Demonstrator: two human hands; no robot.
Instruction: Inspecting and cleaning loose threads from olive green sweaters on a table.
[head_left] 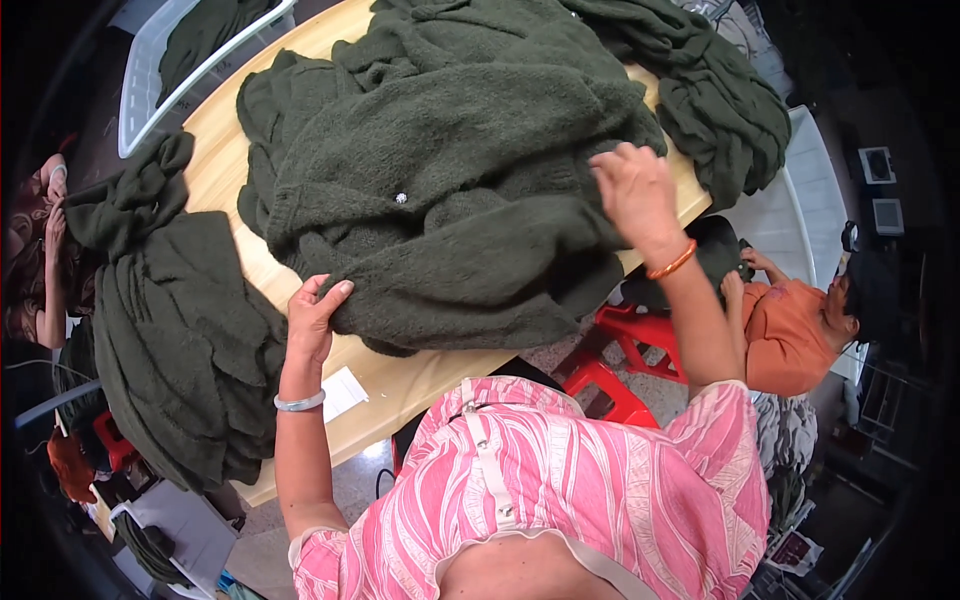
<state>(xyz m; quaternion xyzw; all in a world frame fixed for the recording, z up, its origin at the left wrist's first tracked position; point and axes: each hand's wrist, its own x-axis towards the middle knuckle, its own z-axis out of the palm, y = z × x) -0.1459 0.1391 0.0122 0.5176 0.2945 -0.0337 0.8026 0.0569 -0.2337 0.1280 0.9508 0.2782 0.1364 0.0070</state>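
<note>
A dark green knitted cardigan (450, 140) lies spread on top of other dark green knitwear on the wooden table in front of me. One shiny round button (401, 198) shows on its front band. My left hand (314, 318), with a pale bangle at the wrist, is closed on the cardigan's near left edge, its thumb lying over the fabric. Over the right side of the garment is my right hand (634, 192), wearing an orange bangle. Its fingers are loosely bent and slightly apart, with no fabric visibly gripped; whether the fingertips touch the cloth is unclear.
Heaps of green knitwear hang over the table's left (185, 350) and right (725, 110) edges. A white paper (343, 392) lies on the wooden table (430, 385). Red stools (610, 390) and a person in orange (790, 335) are at right, another person at far left. A white crate (140, 90) stands upper left.
</note>
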